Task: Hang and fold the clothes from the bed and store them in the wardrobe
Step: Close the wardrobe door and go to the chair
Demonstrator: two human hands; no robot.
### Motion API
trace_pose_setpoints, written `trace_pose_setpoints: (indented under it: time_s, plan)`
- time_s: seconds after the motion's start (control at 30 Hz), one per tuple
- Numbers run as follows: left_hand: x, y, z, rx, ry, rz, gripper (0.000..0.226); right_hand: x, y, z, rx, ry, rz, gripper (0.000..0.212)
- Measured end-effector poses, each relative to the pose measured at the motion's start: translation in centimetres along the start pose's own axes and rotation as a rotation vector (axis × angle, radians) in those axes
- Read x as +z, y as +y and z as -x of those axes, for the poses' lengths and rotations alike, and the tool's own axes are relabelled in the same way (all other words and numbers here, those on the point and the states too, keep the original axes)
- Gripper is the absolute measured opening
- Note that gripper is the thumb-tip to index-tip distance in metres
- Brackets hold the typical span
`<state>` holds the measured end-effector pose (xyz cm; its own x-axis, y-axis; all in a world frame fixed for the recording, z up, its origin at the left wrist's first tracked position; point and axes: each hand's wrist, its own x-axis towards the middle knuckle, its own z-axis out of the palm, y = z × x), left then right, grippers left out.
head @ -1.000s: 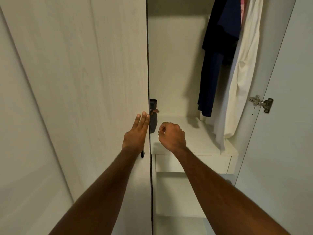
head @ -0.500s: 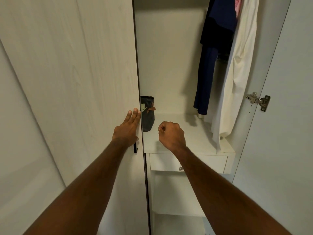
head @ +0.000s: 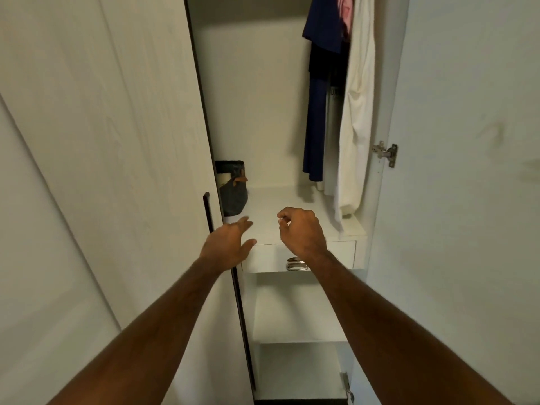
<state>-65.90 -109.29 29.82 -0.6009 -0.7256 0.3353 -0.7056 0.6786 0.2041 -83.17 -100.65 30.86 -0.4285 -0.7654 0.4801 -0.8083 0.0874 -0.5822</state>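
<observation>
Since a moment ago the left wardrobe door (head: 117, 141) has swung wider, and my left hand (head: 229, 247) has come off its edge; it now hovers just in front of the shelf (head: 295, 206) with its fingers (head: 245, 223) straight and spread, holding nothing. My right hand (head: 302, 230) hangs beside it over the shelf's front edge, fingers curled loosely inward, and I see nothing in it. Both doors stand open, the right door (head: 467, 171) on its hinge (head: 385, 153).

No clothes from the bed show here. Already on the rail hang a navy garment (head: 317, 112), a white garment (head: 358, 112) and something pink (head: 346, 10) behind them. A dark bag (head: 233, 191) sits at the shelf's left back corner.

To do this step well, I judge I should leave the doors fully open so hangers can pass, note the free space left of the navy garment and on the shelf above the drawer (head: 268, 255), then turn back for the next piece, keeping folded stacks off the hanging hems.
</observation>
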Motion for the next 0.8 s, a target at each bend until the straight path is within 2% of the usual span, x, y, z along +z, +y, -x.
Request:
trace_pose_setpoints:
  time_s: [0.23, 0.37, 0.57, 0.67, 0.8]
  plan:
    - [-0.8, 7.6, 4.5, 0.031, 0.146, 0.311, 0.034, -6.2, 0.7, 7.0, 0.050, 0.089, 0.011, 0.025]
    - [-0.1, 12.4, 7.5, 0.084, 0.098, 0.416, 0.029, -10.0, 2.0, 12.2, 0.076, 0.129, -0.010, 0.027]
    - [0.9, 20.4, 11.6, 0.168, 0.062, 0.544, 0.025, -16.1, 5.2, 19.4, 0.134, 0.152, 0.120, 0.021]
    - [0.6, 23.9, 13.0, 0.217, 0.047, 0.556, 0.019, -19.5, 6.6, 22.2, 0.098, 0.278, 0.148, 0.026]
    - [-0.2, 27.8, 13.7, 0.272, -0.005, 0.571, 0.020, -24.5, 8.6, 24.6, 0.201, 0.607, 0.353, 0.049]
